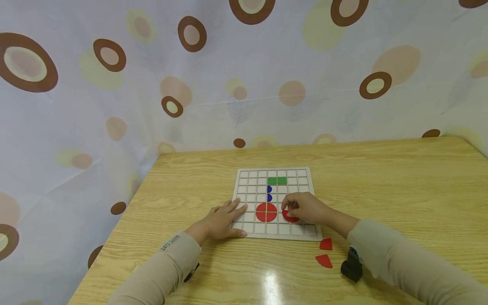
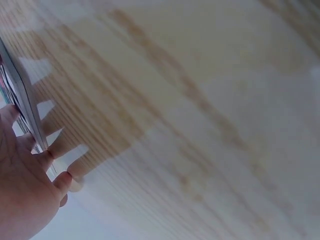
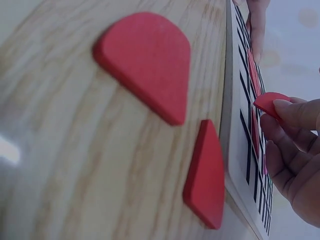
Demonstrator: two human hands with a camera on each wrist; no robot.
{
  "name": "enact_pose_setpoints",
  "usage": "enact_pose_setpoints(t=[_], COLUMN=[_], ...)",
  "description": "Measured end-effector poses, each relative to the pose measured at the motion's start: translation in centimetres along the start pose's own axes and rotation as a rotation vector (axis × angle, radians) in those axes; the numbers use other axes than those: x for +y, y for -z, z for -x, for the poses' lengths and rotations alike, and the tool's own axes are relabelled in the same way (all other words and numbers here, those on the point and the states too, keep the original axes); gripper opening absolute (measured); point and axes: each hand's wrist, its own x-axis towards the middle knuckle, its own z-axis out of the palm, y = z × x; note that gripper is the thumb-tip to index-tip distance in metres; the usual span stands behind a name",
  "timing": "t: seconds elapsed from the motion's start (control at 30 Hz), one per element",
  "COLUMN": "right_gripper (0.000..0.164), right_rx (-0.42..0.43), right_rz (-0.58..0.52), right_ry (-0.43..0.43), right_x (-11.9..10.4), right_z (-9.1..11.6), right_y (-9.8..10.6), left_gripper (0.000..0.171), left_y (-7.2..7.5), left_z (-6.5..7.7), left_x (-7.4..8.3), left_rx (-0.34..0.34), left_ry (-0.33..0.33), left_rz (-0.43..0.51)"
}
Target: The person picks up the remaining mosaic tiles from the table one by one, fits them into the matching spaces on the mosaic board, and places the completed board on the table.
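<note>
A white grid board (image 1: pixel 251 188) lies on the table. My left hand (image 1: pixel 222 221) rests spread over its left edge, thumb at the front corner; the left wrist view shows its fingers (image 2: pixel 46 159) along the board's side. My right hand (image 1: pixel 306 207) pinches a red quarter-circle piece (image 3: pixel 267 103) between thumb and fingertips, close over the board's right part. Beneath it, more red (image 3: pixel 255 134) shows on the grid. Left of that hand lies a red circle (image 1: pixel 261 208) of quarter pieces. Behind it are two blue half circles (image 1: pixel 269 198) and two green squares (image 1: pixel 272 181).
Two loose red quarter-circle pieces, one nearer the board (image 1: pixel 326 244) and one nearer the front (image 1: pixel 324 261), lie on the wooden table (image 1: pixel 190 178) by the board's front right corner. A patterned curtain (image 1: pixel 236 101) hangs behind the table.
</note>
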Motion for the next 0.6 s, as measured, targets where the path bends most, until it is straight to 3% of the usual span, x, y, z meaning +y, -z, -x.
enact_pose_setpoints(t=[0.2,0.6], right_gripper=[0.013,0.013], right_rx=[-0.011,-0.085], right_rz=[0.013,0.159], right_ry=[0.012,0.055], right_x=[-0.15,-0.85], right_z=[-0.25,-0.95], right_y=[-0.03,0.21], left_gripper=[0.075,0.075], left_y=[0.01,-0.12], left_z=[-0.03,0.01], left_x=[0.03,0.01], left_rx=[0.006,0.015], left_ry=[0.000,-0.007], left_rz=[-0.012,-0.019])
